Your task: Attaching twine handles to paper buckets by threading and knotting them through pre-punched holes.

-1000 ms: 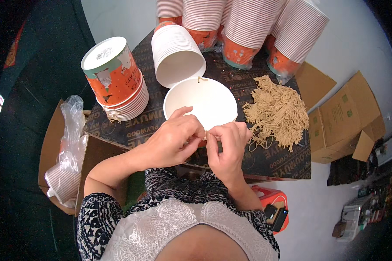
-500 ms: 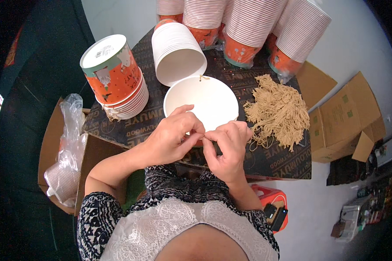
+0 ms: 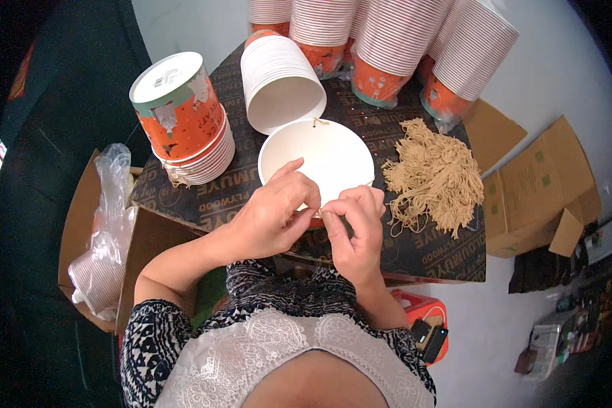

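Pinching string at the near rim of a bucket

The white-lined bucket stands mouth up on the dark table, close to the person. Left hand and right hand meet at its near rim, thumb and forefinger closed on what looks like a bit of string, mostly hidden by the fingers; whether it is knotted there, I cannot tell. A knot shows at the far rim, so that side seems done and the near one in hand.

At left, an upside-down stack of buckets has string hanging at its lower rims, so probably finished. The plain nested buckets lying behind and the wrapped stacks show none, so much seems left; the loose string pile is large.
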The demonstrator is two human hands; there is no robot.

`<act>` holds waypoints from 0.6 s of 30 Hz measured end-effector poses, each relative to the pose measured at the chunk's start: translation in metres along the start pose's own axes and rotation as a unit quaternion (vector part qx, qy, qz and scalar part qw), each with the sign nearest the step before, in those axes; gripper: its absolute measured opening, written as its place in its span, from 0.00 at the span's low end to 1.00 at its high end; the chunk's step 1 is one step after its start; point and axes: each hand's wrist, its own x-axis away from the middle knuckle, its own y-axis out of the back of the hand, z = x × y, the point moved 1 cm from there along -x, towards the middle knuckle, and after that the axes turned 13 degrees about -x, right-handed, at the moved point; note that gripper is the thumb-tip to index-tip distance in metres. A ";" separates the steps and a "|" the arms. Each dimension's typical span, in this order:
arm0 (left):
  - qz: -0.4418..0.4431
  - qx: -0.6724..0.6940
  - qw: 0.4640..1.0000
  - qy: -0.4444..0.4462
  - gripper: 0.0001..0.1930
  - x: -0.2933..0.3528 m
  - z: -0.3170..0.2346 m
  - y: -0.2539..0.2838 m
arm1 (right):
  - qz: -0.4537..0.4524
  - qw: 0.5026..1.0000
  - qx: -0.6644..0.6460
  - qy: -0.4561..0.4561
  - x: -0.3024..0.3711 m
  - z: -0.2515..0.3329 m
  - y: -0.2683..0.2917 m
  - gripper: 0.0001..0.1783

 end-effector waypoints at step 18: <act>-0.113 -0.088 0.990 0.000 0.14 0.012 -0.009 -0.015 | -0.003 1.000 0.004 -0.025 0.001 -0.006 -0.001 0.05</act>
